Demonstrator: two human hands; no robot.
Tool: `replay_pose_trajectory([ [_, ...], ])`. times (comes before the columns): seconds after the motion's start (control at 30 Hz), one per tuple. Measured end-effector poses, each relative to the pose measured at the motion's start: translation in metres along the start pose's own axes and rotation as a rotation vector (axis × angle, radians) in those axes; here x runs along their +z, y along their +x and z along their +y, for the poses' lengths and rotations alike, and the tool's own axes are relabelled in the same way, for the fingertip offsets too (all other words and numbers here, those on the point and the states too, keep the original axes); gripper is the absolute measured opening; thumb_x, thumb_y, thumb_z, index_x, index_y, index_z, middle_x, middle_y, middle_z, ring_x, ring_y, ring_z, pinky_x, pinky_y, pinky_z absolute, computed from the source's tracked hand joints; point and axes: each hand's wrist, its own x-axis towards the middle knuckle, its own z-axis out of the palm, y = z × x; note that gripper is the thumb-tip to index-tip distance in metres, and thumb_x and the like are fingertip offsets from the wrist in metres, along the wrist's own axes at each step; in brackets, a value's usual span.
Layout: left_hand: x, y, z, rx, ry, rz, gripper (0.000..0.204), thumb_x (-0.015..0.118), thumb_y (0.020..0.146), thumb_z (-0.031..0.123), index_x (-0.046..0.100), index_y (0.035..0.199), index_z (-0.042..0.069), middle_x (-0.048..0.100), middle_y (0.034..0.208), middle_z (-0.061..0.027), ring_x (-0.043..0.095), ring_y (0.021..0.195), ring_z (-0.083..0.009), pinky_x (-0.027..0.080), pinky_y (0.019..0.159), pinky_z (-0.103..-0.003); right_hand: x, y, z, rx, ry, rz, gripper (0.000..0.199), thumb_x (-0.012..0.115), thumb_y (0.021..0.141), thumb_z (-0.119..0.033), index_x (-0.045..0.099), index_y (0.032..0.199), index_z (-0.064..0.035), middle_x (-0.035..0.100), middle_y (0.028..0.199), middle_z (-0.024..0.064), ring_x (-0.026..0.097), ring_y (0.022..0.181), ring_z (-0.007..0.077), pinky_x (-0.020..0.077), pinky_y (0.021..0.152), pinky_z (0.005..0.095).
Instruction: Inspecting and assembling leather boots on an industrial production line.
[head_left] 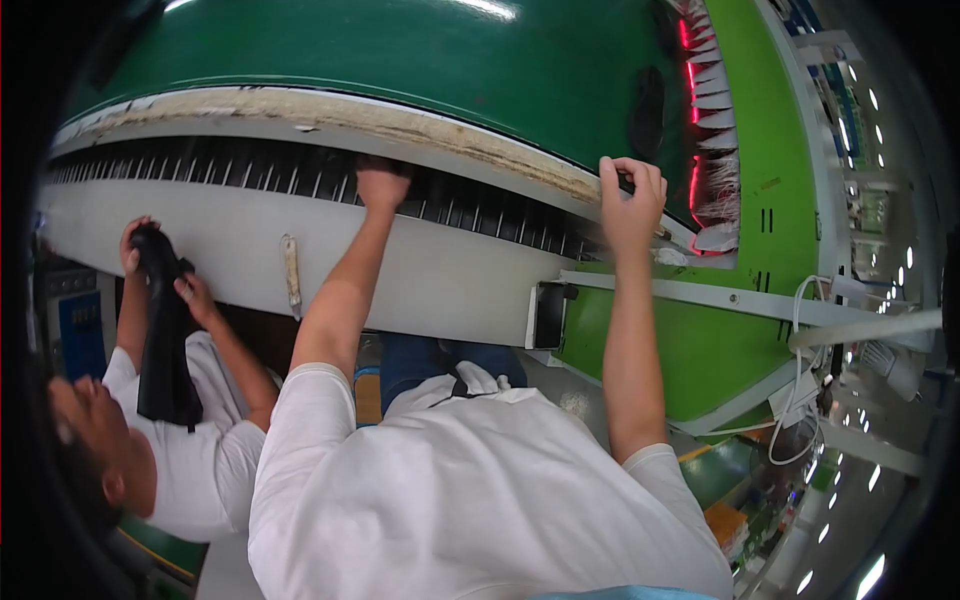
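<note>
Head view: right grip (pixel 632 195) clamped on belt edge (pixel 560 180); left grip (pixel 383 187) state unclear, in the comb slots (pixel 250 170).

Both my arms extended far, bare to the short white sleeves. Left hand (pixel 382 188) reaches straight ahead, fingertips tucked out of view, grip unclear. Right hand (pixel 631 203) further right, wrist straight, fingers curled closed in a fist-like grip.
</note>
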Motion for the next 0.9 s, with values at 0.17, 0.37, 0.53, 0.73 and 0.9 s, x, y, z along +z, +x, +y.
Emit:
replay_pose_trajectory([
  [0.17, 0.068, 0.073, -0.059, 0.005, -0.068, -0.11, 0.073, 0.061, 0.099, 0.064, 0.063, 0.158, 0.021, 0.06, 0.164, -0.0122, 0.059, 0.148, -0.0386, 0.047, 0.123, -0.051, 0.044, -0.011, -0.003, -0.128, -0.214, 0.132, 0.015, 0.077, 0.1, -0.02, 0.073, 0.096, -0.0056, 0.071, 0.101, 0.0086, 0.063, 0.096, 0.0307, 0.0515, 0.085, 0.043],
  [0.37, 0.147, 0.081, -0.085, 0.159, 0.493, 0.1, 0.069, 0.058, 0.103, 0.063, 0.063, 0.158, 0.022, 0.059, 0.165, -0.0107, 0.058, 0.15, -0.0359, 0.046, 0.125, -0.051, 0.035, -0.013, -0.007, -0.037, -0.158, 0.101, 0.013, 0.076, 0.1, -0.016, 0.07, 0.094, -0.0056, 0.069, 0.099, 0.0084, 0.062, 0.096, 0.0315, 0.0507, 0.084, 0.0431],
  [0.53, 0.123, 0.104, -0.063, 0.225, 0.282, 0.169, 0.06, 0.056, 0.108, 0.056, 0.066, 0.155, 0.021, 0.065, 0.158, -0.0125, 0.057, 0.15, -0.0344, 0.041, 0.128, -0.049, 0.032, -0.023, 0.006, -0.088, -0.142, 0.12, 0.014, 0.075, 0.101, -0.02, 0.07, 0.097, -0.0066, 0.069, 0.101, 0.0086, 0.062, 0.097, 0.0326, 0.0503, 0.087, 0.044],
  [0.73, -0.003, 0.154, -0.147, 0.566, -0.36, 0.582, 0.041, 0.072, 0.106, 0.019, 0.07, 0.14, -0.003, 0.076, 0.138, -0.0211, 0.07, 0.132, -0.0367, 0.053, 0.112, -0.046, 0.036, -0.016, -0.009, -0.265, -0.068, 0.154, 0.019, 0.073, 0.101, -0.027, 0.072, 0.103, -0.0077, 0.07, 0.108, 0.0111, 0.064, 0.102, 0.0372, 0.0509, 0.091, 0.0492],
  [0.9, -0.047, 0.034, 0.027, -0.077, -1.252, 0.04, 0.042, 0.08, 0.102, 0.031, 0.082, 0.121, -0.007, 0.084, 0.109, -0.0138, 0.071, 0.095, -0.017, 0.056, 0.091, -0.033, 0.031, -0.015, 0.034, -0.301, -0.267, 0.181, 0.02, 0.061, 0.103, -0.02, 0.064, 0.099, -0.0005, 0.064, 0.101, 0.0224, 0.062, 0.102, 0.044, 0.0501, 0.091, 0.0513],
])
